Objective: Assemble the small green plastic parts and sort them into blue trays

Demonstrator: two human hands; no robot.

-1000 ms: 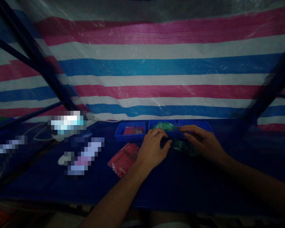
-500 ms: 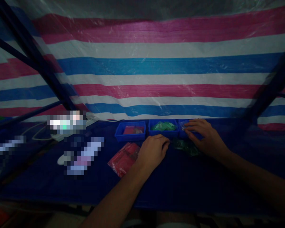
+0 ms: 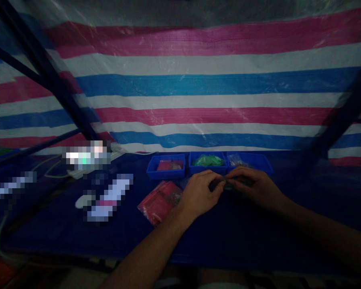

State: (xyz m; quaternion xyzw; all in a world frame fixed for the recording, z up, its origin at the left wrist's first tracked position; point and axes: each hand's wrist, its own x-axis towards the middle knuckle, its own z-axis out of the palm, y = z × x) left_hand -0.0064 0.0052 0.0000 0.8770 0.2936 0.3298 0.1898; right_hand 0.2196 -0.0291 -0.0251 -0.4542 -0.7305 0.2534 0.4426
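Observation:
My left hand [image 3: 202, 192] is closed in a pinch, its thumb and fingertips meeting those of my right hand [image 3: 255, 185], also pinched. Whatever is between the fingertips is too small and dark to name. Below them a dark green patch [image 3: 229, 186] shows on the table, mostly covered by my right hand. Just behind stand a blue bin holding green plastic packets [image 3: 209, 160] and a blue bin [image 3: 263, 162] with clear packets [image 3: 237, 159] at its left side. Beside my left wrist lies a stack of red plastic packets [image 3: 160, 204], partly under the forearm.
A third blue bin [image 3: 165, 174] with pinkish-red contents stands at the left of the row. Farther left on the blue table [image 3: 108, 241] are a white rounded object [image 3: 84, 201], blurred-out items and a white cable [image 3: 0, 237]. A striped sheet [image 3: 210, 84] hangs behind.
My right hand has come from the right-hand bin down and left to meet my left hand. My left hand has shifted slightly right. The right-hand bin is now more exposed.

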